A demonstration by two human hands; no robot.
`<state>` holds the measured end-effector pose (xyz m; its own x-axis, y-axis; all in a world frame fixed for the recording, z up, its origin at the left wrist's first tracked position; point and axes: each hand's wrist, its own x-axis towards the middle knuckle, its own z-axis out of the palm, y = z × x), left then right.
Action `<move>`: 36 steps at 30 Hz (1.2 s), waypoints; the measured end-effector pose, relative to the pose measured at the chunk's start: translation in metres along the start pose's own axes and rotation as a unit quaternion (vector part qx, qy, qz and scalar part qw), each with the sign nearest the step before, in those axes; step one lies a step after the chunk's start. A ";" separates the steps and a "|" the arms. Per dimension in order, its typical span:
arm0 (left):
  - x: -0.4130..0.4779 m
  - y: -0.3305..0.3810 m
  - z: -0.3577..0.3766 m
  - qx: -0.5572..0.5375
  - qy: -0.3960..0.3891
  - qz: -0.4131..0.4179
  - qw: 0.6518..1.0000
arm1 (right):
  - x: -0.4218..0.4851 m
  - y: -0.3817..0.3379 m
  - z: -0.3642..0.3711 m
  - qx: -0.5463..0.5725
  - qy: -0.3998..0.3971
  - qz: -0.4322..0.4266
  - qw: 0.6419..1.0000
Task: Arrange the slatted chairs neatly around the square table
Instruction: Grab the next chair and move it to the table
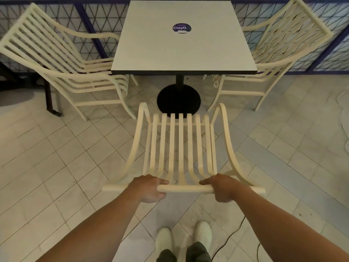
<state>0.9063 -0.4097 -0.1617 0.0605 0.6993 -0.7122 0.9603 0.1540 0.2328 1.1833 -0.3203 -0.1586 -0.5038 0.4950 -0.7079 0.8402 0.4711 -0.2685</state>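
Note:
A cream slatted chair (181,148) stands right in front of me, its seat pointing at the square white table (181,53). My left hand (150,188) and my right hand (221,188) both grip its top back rail. The chair's front edge sits just short of the table's black round base (178,99). A second slatted chair (62,59) stands at the table's left side, seat partly under the top. At the right side stands a third slatted chair (277,59), also facing the table.
A blue-framed mesh railing (90,21) runs behind the table. A dark furniture leg (51,99) stands at the left. A black cable (232,235) lies on the tiled floor by my white shoes (203,235). A round purple sticker (181,28) marks the tabletop.

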 end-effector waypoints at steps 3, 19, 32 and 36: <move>0.000 -0.003 0.000 0.008 -0.003 -0.002 1.000 | 0.003 -0.004 0.000 -0.005 -0.001 -0.010 1.000; -0.014 -0.046 -0.012 0.018 -0.032 -0.015 0.999 | 0.010 -0.010 0.002 -0.011 -0.002 0.005 1.000; -0.003 -0.031 -0.012 0.015 -0.042 -0.005 0.999 | 0.006 0.000 0.002 -0.018 -0.011 0.020 1.000; -0.001 -0.033 -0.011 0.019 -0.039 0.000 0.999 | 0.007 0.002 0.002 -0.015 -0.014 0.015 1.000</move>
<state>0.8718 -0.4074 -0.1611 0.0795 0.6422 -0.7624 0.9697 0.1273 0.2084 1.1821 -0.3170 -0.1657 -0.4724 0.4889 -0.7333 0.8480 0.4790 -0.2269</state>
